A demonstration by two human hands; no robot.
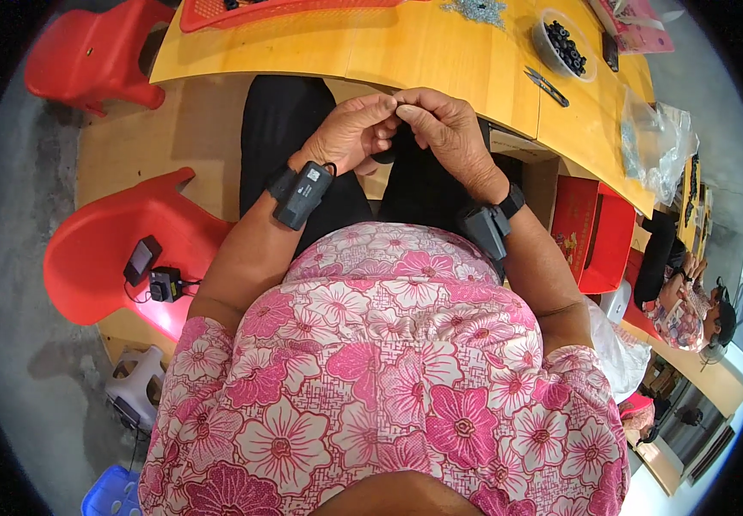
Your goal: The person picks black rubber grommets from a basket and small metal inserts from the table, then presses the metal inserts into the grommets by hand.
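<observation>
1. Spreading across the top of the view, the surface is smooth yellow wood with a curved edge; all places below are told from it.
2. A red plastic chair stands well below its left end.
3. A clear bowl of small black rings sits on it at the right, with scissors just beside.
4. The left hand and right hand meet just below its edge, fingertips pinched together on a small dark piece, mostly hidden.
5. The work looks midway; the bowl still holds many rings.
</observation>
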